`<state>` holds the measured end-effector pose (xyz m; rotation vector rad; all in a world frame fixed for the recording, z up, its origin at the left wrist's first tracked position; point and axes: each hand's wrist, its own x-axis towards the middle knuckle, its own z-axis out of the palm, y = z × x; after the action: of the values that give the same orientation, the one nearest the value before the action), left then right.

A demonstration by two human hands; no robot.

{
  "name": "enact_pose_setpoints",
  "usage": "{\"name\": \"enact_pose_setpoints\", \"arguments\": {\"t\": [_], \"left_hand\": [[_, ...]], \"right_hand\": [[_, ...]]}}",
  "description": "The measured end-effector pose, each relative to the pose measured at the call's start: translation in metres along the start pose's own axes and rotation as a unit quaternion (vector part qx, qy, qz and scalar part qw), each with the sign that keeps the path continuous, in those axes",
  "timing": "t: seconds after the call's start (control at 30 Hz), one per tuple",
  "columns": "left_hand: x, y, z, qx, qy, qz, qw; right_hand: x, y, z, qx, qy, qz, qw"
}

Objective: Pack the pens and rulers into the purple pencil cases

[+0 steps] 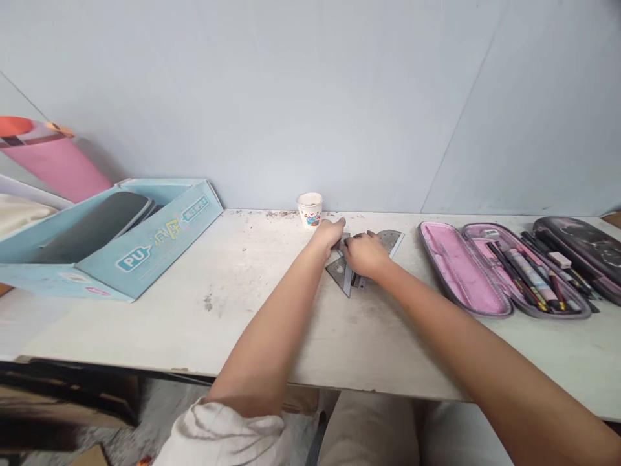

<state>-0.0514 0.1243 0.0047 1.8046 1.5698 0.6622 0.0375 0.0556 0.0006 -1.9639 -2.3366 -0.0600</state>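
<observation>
My left hand point(330, 234) and my right hand point(366, 254) are close together over a small group of clear drawing tools on the table. Beneath them, a set square point(338, 272) points its corner toward me, and a protractor point(391, 239) with a curved edge shows to the right of my right hand. The fingers of both hands are curled inward. Something small and dark shows between the hands, but its kind is hidden. Just behind my left hand stands a white paper cup point(311, 213) with a colourful print.
An open pink pencil case point(463, 272) with pens lies to the right, beside loose pens and a dark closed case point(579, 249). At left, a light-blue box point(160, 239) holds a grey case point(104, 223). The table point(262, 285) meets a pale wall.
</observation>
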Motion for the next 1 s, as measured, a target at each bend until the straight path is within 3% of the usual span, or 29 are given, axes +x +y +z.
{"name": "enact_pose_setpoints", "arguments": {"t": [0.1, 0.27, 0.57, 0.67, 0.8, 0.9, 1.0], "left_hand": [[0.004, 0.002, -0.002, 0.118, -0.036, 0.035, 0.992], [0.004, -0.001, -0.018, 0.273, -0.111, 0.115, 0.949], [0.001, -0.017, -0.028, 0.414, -0.127, 0.188, 0.882], [0.000, -0.021, -0.026, 0.419, -0.104, 0.200, 0.880], [-0.007, -0.019, -0.028, 0.399, -0.023, 0.239, 0.885], [-0.018, -0.002, -0.034, 0.361, 0.044, 0.293, 0.884], [-0.030, 0.026, -0.035, 0.327, 0.095, 0.326, 0.882]], "right_hand": [[0.000, 0.003, 0.003, 0.007, -0.003, -0.011, 1.000], [-0.002, 0.012, 0.006, 0.017, -0.003, -0.017, 1.000], [-0.003, 0.018, 0.009, 0.066, 0.014, -0.001, 0.998], [0.003, 0.020, 0.013, 0.112, 0.030, 0.050, 0.992], [0.010, 0.024, 0.011, 0.157, 0.048, 0.091, 0.982], [0.011, 0.031, 0.001, 0.201, 0.082, 0.109, 0.970], [0.003, 0.044, -0.015, 0.291, 0.163, 0.120, 0.935]]}}
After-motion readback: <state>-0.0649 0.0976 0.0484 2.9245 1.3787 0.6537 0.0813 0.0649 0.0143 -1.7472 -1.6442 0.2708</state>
